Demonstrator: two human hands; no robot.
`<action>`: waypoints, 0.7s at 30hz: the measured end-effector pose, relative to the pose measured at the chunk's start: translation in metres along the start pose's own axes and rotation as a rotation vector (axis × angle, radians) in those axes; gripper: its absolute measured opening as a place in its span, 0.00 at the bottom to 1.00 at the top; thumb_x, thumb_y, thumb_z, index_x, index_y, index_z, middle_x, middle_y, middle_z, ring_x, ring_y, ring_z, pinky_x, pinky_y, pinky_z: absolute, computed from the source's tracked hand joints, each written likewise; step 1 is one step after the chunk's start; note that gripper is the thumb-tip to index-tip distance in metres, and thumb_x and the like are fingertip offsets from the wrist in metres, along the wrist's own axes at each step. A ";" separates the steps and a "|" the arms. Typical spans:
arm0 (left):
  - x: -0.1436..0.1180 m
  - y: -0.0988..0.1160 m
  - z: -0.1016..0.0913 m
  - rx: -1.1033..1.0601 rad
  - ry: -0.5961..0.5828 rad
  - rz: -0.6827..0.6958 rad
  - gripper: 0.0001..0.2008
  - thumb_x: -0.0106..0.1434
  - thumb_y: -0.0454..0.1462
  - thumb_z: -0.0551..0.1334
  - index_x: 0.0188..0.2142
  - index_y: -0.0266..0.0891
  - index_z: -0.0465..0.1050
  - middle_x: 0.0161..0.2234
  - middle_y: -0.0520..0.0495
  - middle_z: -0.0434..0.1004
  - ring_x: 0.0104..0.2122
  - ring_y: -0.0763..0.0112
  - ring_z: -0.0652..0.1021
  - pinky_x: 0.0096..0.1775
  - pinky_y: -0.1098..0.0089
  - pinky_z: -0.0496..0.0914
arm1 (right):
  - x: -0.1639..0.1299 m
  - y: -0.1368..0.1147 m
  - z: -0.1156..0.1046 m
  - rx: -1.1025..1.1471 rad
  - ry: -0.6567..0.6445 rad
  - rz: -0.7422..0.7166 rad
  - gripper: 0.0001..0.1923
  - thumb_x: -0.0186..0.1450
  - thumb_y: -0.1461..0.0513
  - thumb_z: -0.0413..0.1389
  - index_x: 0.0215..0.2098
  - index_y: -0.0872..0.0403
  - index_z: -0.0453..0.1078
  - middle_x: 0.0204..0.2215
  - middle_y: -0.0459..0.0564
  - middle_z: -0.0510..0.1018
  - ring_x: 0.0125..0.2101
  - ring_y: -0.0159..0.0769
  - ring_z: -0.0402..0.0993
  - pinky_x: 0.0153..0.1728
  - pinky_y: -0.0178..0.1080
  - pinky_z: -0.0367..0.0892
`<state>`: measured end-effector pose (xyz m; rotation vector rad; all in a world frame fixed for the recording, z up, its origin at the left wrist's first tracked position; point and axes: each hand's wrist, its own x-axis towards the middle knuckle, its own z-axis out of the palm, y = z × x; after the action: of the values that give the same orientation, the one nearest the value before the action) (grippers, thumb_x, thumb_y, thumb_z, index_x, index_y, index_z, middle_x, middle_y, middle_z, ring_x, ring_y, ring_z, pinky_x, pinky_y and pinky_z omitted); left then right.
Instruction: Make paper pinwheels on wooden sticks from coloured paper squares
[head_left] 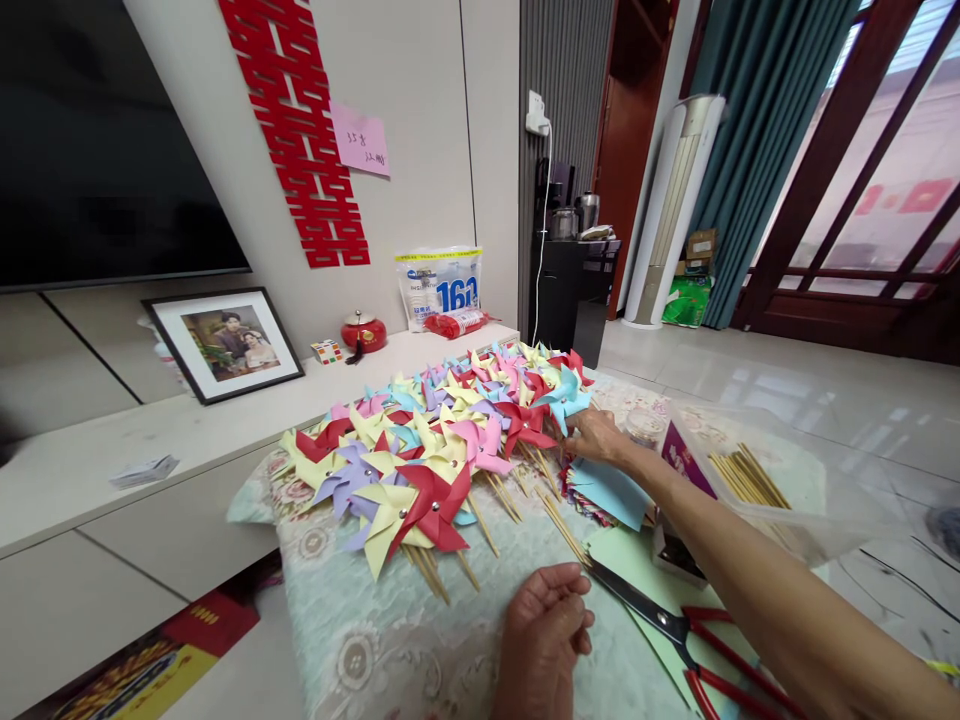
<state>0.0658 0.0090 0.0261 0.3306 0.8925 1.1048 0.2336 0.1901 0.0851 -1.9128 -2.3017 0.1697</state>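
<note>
The right hand [596, 437] reaches out at one o'clock, fingers closed on the stick of a blue pinwheel [564, 398] at the near edge of a big heap of paper pinwheels [427, 450]. The left hand [544, 640] rests at six o'clock on the lace-covered surface [352, 640], loosely curled and holding nothing that shows. Red-handled scissors [675, 630] lie open at five o'clock, blades pointing toward the left hand; a careless sweep could catch them. Pulling one stick could also drag its neighbours, since the sticks overlap. At three o'clock a clear plastic bag [795, 480] holds a bundle of bare wooden sticks [746, 478]. Cut paper squares [611, 492] lie stacked under the right wrist.
</note>
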 end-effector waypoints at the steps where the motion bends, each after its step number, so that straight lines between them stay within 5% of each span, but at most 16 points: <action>1: 0.001 0.000 0.000 0.001 0.000 0.001 0.18 0.33 0.35 0.74 0.28 0.34 0.79 0.27 0.47 0.79 0.21 0.75 0.73 0.23 0.73 0.60 | 0.001 -0.001 -0.002 0.022 0.003 -0.002 0.16 0.70 0.57 0.58 0.53 0.55 0.70 0.52 0.53 0.75 0.48 0.44 0.75 0.48 0.51 0.73; 7: 0.004 -0.001 -0.002 0.055 0.057 0.117 0.21 0.36 0.42 0.78 0.30 0.34 0.79 0.29 0.45 0.79 0.22 0.74 0.73 0.24 0.72 0.62 | -0.016 -0.011 -0.031 0.225 -0.022 -0.026 0.07 0.65 0.60 0.57 0.34 0.56 0.74 0.35 0.49 0.78 0.39 0.41 0.73 0.39 0.40 0.67; 12: 0.000 -0.001 -0.009 0.265 0.109 0.354 0.26 0.53 0.53 0.70 0.43 0.36 0.80 0.42 0.38 0.82 0.34 0.64 0.77 0.32 0.69 0.70 | -0.064 -0.034 -0.036 0.438 -0.294 -0.177 0.02 0.54 0.64 0.60 0.24 0.55 0.72 0.22 0.40 0.72 0.27 0.32 0.68 0.28 0.32 0.60; 15: 0.002 -0.004 -0.011 0.390 0.046 0.348 0.25 0.53 0.54 0.70 0.40 0.35 0.81 0.36 0.39 0.84 0.34 0.62 0.77 0.32 0.69 0.69 | -0.088 -0.047 -0.024 0.526 -0.445 -0.228 0.04 0.52 0.64 0.60 0.22 0.55 0.69 0.18 0.38 0.67 0.23 0.28 0.64 0.23 0.29 0.57; 21: 0.007 -0.015 -0.007 0.362 0.112 0.293 0.19 0.47 0.48 0.73 0.31 0.35 0.79 0.24 0.46 0.81 0.23 0.70 0.73 0.26 0.73 0.63 | -0.098 -0.050 -0.015 0.548 -0.488 -0.310 0.03 0.54 0.65 0.62 0.24 0.55 0.73 0.18 0.36 0.67 0.23 0.26 0.63 0.23 0.28 0.57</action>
<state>0.0708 0.0072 0.0085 0.7219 1.1727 1.2368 0.2053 0.0841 0.1050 -1.3243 -2.4296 1.1988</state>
